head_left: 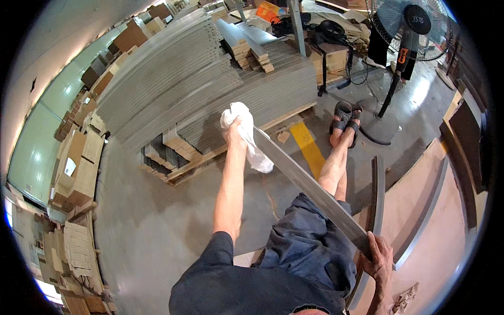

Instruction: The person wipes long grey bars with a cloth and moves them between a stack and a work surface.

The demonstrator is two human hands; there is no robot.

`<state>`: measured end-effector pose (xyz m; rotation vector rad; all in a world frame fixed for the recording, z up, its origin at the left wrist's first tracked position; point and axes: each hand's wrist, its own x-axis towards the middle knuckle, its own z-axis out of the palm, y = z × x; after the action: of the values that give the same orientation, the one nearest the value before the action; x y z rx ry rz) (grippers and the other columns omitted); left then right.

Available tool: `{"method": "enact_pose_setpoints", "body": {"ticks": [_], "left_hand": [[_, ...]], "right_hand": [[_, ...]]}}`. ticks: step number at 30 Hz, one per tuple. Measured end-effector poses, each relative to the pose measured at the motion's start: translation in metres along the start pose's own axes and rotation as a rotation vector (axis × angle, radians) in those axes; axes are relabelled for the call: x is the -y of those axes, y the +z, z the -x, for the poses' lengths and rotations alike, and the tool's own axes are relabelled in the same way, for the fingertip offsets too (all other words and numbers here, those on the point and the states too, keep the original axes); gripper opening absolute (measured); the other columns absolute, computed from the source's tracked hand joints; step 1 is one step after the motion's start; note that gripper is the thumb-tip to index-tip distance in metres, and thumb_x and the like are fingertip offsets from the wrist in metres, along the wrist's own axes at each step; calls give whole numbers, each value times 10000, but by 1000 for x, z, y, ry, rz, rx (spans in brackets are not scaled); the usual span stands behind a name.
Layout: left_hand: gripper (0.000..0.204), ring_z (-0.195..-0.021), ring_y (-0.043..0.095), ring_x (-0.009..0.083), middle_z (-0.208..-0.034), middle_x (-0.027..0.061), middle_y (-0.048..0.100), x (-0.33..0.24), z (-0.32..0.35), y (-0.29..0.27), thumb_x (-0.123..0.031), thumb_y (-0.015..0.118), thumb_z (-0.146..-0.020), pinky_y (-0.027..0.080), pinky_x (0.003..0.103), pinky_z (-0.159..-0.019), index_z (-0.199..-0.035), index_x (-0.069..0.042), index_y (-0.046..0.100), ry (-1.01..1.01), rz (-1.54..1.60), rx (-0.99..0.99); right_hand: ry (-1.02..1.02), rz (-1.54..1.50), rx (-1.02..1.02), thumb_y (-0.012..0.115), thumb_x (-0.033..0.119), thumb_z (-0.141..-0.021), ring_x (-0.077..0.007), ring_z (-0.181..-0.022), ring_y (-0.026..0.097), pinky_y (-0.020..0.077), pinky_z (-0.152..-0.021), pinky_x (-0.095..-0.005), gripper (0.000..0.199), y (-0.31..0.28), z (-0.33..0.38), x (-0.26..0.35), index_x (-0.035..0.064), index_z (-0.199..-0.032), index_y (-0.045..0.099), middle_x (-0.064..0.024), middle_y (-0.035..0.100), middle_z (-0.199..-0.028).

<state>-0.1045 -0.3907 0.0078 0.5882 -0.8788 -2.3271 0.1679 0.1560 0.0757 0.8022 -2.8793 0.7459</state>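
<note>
A long, narrow grey plank (320,195) slants across my lap, from the middle of the view down to the lower right. At its far end my left hand (233,132) is closed round a white cloth (259,156), which is bunched against the plank and hangs down beside it. My right hand (379,257) grips the near end, with its fingers over the edge. Whether the cloth wraps under the plank is hidden. Close to my right hand, more long grey strips (424,218) lie on a light brown board (404,203).
Beyond my left hand stands a large stack of grey planks (184,79) on a wooden pallet (210,157). A standing fan (417,21) is at the far right, behind my sandalled feet (346,118). Cardboard boxes (79,181) line the left side. Yellow tape (308,147) marks the floor.
</note>
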Motion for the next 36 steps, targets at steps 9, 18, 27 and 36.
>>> {"method": "enact_pose_setpoints", "body": {"ticks": [9,18,27,36], "left_hand": [[394,-1014,638,303,-1135,153,624,69,82,28,-50,590,-870,544,425,-889,-1254,-11,508,-244,72,130],[458,-1007,627,204,-1096,70,635,111,271,83,17,689,-766,525,341,-873,-1202,-27,555,-420,44,499],[354,-983,594,260,-1111,124,592,128,302,115,-182,655,-859,490,377,-853,-1160,-27,553,275,-733,833],[415,-970,566,420,-1050,210,609,105,326,199,-54,669,-677,428,483,-832,-1078,19,594,1113,-948,1404]], "right_hand": [[-48,-83,-48,724,36,-612,-388,-922,607,514,-749,-450,773,23,-30,-8,-1,-1336,459,-208,601,-1069],[51,-70,-282,729,45,-675,-399,-921,603,506,-771,-431,712,52,-33,-21,10,-1340,479,-227,597,-1083],[102,-406,-516,708,245,-807,-284,-1148,534,421,-1000,-395,610,19,-86,-12,10,-1332,505,-182,507,-1309],[85,-577,-1086,613,444,-892,-260,-1176,486,414,-968,-367,834,-65,-93,1,-17,-1474,232,-179,455,-1368]]}}
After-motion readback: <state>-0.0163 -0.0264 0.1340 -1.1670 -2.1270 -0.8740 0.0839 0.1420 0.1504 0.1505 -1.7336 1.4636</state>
